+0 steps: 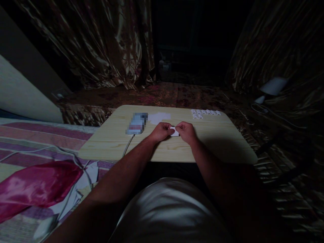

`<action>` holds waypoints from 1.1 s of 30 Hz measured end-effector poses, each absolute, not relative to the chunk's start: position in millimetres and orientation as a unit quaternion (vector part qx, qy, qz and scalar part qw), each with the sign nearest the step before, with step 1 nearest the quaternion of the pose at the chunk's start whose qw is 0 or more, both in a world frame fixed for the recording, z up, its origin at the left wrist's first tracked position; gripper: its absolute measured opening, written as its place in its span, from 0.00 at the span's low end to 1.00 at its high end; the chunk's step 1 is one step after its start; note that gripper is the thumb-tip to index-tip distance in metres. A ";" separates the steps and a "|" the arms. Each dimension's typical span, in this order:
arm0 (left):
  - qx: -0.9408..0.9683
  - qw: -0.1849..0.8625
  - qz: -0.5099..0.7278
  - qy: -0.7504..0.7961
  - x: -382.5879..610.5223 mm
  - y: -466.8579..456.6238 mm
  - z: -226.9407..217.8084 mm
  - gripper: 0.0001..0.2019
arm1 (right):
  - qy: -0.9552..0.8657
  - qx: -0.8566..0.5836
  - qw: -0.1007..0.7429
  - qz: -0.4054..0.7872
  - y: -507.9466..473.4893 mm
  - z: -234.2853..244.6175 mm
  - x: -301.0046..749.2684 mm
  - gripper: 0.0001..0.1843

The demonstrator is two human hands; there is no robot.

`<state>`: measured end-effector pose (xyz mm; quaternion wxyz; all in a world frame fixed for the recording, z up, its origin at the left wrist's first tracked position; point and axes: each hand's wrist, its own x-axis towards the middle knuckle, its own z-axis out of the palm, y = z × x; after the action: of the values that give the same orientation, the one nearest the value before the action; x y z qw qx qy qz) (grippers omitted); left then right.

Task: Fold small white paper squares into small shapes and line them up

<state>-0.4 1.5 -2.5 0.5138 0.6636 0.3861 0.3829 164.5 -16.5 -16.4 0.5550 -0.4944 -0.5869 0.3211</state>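
Observation:
Both my hands meet over the middle of a light wooden lap table (pixel 215 145). My left hand (pixel 161 131) and my right hand (pixel 186 131) have their fingers curled and pinch a small white piece of paper (pixel 174 132) between them, low on the tabletop. Just beyond the hands lie flat white paper sheets (pixel 159 117). A row of several small white folded paper pieces (pixel 205 113) sits at the far right edge of the table.
A blurred phone-like object (pixel 137 124) with a white cable (pixel 128 145) lies left of the hands. A striped bedspread (pixel 37 138) and shiny red fabric (pixel 37 184) are at left. Dark patterned curtains hang behind, and a white lamp-like object (pixel 272 86) is at right.

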 end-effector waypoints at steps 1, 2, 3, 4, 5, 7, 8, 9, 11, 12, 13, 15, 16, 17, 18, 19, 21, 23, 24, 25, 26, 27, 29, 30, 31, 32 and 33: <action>0.665 0.517 0.380 0.383 -0.7 1.2 -2.3 0.12 | -0.588 -0.494 0.553 0.324 -17.3 -15.6 164.2 0.06; 0.664 0.519 0.379 0.381 -0.9 1.1 -2.2 0.13 | -0.589 -0.492 0.551 0.328 -18.1 -14.7 163.9 0.06; 0.662 0.522 0.380 0.381 -1.1 1.1 -2.3 0.13 | -0.591 -0.490 0.549 0.331 -18.9 -13.9 163.7 0.06; 0.661 0.523 0.380 0.381 -1.2 1.1 -2.3 0.13 | -0.593 -0.488 0.547 0.334 -19.7 -13.1 163.5 0.06; 0.659 0.523 0.382 0.382 -1.3 1.1 -2.4 0.13 | -0.595 -0.486 0.546 0.334 -20.2 -12.5 163.3 0.06; 0.656 0.520 0.387 0.387 -1.1 0.9 -2.2 0.13 | -0.597 -0.485 0.545 0.333 -20.9 -11.7 163.1 0.06; 0.655 0.518 0.388 0.390 -0.9 0.7 -1.9 0.13 | -0.597 -0.487 0.545 0.332 -21.0 -11.5 163.1 0.07; 0.656 0.515 0.388 0.392 -0.6 0.3 -1.5 0.14 | -0.595 -0.490 0.544 0.333 -21.1 -11.4 163.1 0.07; 0.660 0.508 0.386 0.395 -0.3 -0.4 -0.7 0.14 | -0.589 -0.498 0.541 0.335 -21.2 -11.0 163.1 0.07; 0.664 0.505 0.385 0.395 -0.2 -0.6 -0.5 0.15 | -0.587 -0.501 0.539 0.337 -21.4 -10.8 163.0 0.07; 0.667 0.501 0.385 0.394 -0.2 -0.8 -0.4 0.15 | -0.588 -0.502 0.537 0.338 -21.6 -10.7 162.9 0.07; 0.668 0.497 0.388 0.394 -0.2 -0.8 -0.8 0.16 | -0.590 -0.501 0.535 0.339 -22.0 -10.5 162.6 0.07; 0.667 0.497 0.390 0.394 -0.2 -0.6 -1.1 0.16 | -0.592 -0.500 0.534 0.338 -22.2 -10.4 162.6 0.07; 0.664 0.498 0.392 0.397 -0.2 -0.4 -1.4 0.16 | -0.594 -0.499 0.534 0.336 -22.4 -10.4 162.5 0.07; 0.661 0.499 0.392 0.401 -0.1 -0.1 -1.7 0.16 | -0.594 -0.500 0.535 0.333 -22.4 -10.4 162.5 0.08; 0.658 0.501 0.391 0.405 0.1 0.2 -1.8 0.15 | -0.594 -0.500 0.538 0.329 -22.4 -10.3 162.6 0.07; 0.649 0.507 0.391 0.412 0.6 0.9 -1.6 0.15 | -0.591 -0.499 0.545 0.324 -22.1 -10.0 163.0 0.07; 0.634 0.517 0.396 0.416 1.1 1.7 -1.2 0.14 | -0.585 -0.493 0.554 0.327 -21.7 -9.8 163.7 0.08; 0.624 0.525 0.404 0.415 1.3 2.3 -1.0 0.14 | -0.584 -0.489 0.556 0.333 -21.5 -9.8 164.2 0.10; 0.613 0.533 0.413 0.412 1.5 2.9 -0.9 0.14 | -0.582 -0.484 0.558 0.340 -21.2 -9.9 164.7 0.11; 0.600 0.542 0.424 0.407 1.6 3.5 -0.9 0.14 | -0.582 -0.479 0.559 0.347 -20.9 -10.2 165.1 0.12; 0.587 0.551 0.436 0.402 1.7 4.2 -1.0 0.14 | -0.581 -0.476 0.558 0.354 -20.6 -10.6 165.6 0.13; 0.566 0.559 0.457 0.398 1.5 5.6 -1.5 0.14 | -0.578 -0.475 0.552 0.368 -19.7 -11.5 166.3 0.13; 0.560 0.556 0.465 0.400 1.3 6.2 -1.8 0.14 | -0.576 -0.477 0.549 0.375 -19.3 -12.0 166.6 0.12; 0.557 0.551 0.472 0.404 1.1 6.5 -2.1 0.14 | -0.573 -0.479 0.546 0.380 -18.8 -12.5 166.8 0.10; 0.557 0.545 0.476 0.407 0.8 6.6 -2.2 0.14 | -0.572 -0.480 0.543 0.385 -18.3 -12.9 167.0 0.09; 0.559 0.539 0.479 0.409 0.5 6.5 -2.2 0.14 | -0.572 -0.479 0.542 0.388 -17.9 -13.4 167.2 0.09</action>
<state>0.5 6.5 -2.2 0.5392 0.5591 0.4086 0.4792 167.2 -17.9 -13.4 0.5416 -0.4793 -0.5715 0.3876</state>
